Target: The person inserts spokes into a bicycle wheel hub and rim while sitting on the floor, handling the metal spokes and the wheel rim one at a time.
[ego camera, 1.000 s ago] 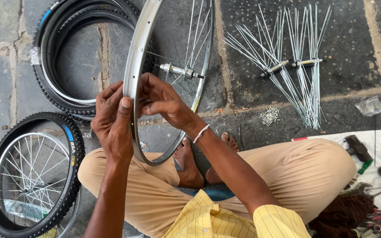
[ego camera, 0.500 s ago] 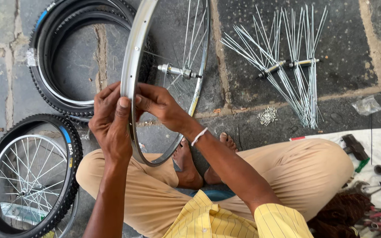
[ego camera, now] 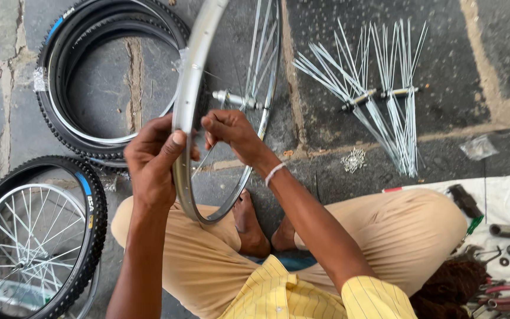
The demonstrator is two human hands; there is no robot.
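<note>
Here, a bare metal wheel rim [ego camera: 191, 100] is held upright on edge between the knees. The left hand [ego camera: 151, 162] is closed around the rim's near side, thumb pressed on its outer face. Just right of it, the right hand [ego camera: 231, 131] is pinched narrow on a thin spoke [ego camera: 203, 162] inside the rim, below the hub axle [ego camera: 234, 98]. Loose tyres [ego camera: 66, 77] are stacked beyond the left hand, a finished wheel [ego camera: 28, 236] lies at its outer side, and spoke bundles [ego camera: 379, 94] are spread well beyond the right hand
</note>
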